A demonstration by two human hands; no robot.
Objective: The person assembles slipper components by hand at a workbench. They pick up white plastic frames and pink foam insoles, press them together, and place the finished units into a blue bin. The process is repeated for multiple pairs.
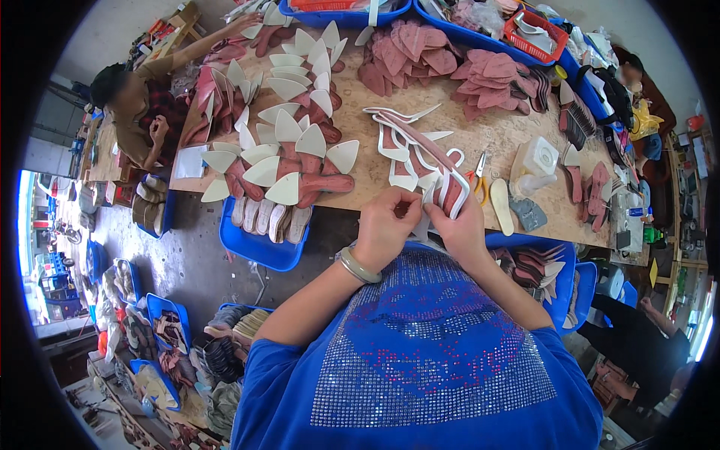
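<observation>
At the table's near edge my right hand (459, 225) grips a pink shoe piece with a white edge (452, 193), thumb on top. Close beside it, my left hand (386, 229) is closed in a pinch; whatever its fingertips hold is hidden or too small to make out. Just beyond both hands lie more white-edged pink shoe pieces (397, 154), some overlapping. To the right are orange-handled scissors (480, 172), a pale insole-shaped piece (501, 206) and a grey flat piece (528, 213).
Pink shoe parts with cream tips (289, 157) cover the table's left side. Piles of pink pieces (409, 56) lie at the back. A translucent plastic container (534, 166) stands right. A blue bin (262, 240) sits below the edge. Another person (142, 112) works at far left.
</observation>
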